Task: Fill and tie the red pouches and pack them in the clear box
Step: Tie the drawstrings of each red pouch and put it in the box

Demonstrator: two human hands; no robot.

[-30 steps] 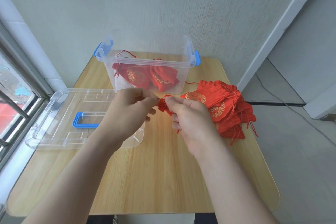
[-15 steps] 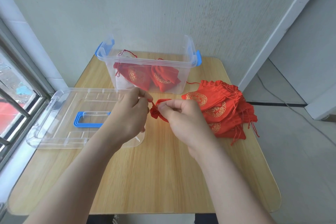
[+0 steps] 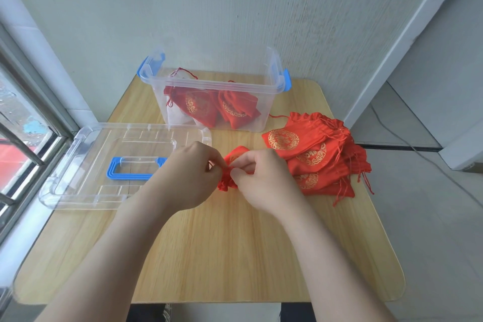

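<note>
Over the middle of the table both hands work on one red pouch (image 3: 231,165) with a gold print. My left hand (image 3: 193,172) pinches its gathered neck from the left. My right hand (image 3: 264,178) pinches it from the right, fingers curled over the cloth, hiding most of the pouch. A clear box (image 3: 271,110) with blue latches stands at the back; two tied red pouches (image 3: 211,108) lie inside it. A stack of flat red pouches (image 3: 313,154) lies to the right, just beside my right hand.
The box's clear lid (image 3: 86,159) with a blue handle lies flat on the left, overhanging toward a window with bars (image 3: 21,149). The wooden table (image 3: 224,256) meets a grey wall at the back; its right edge drops to the floor.
Both hands have closed in on the pouch, which has turned and bunched between the fingertips; the cord held apart earlier is no longer stretched out.
</note>
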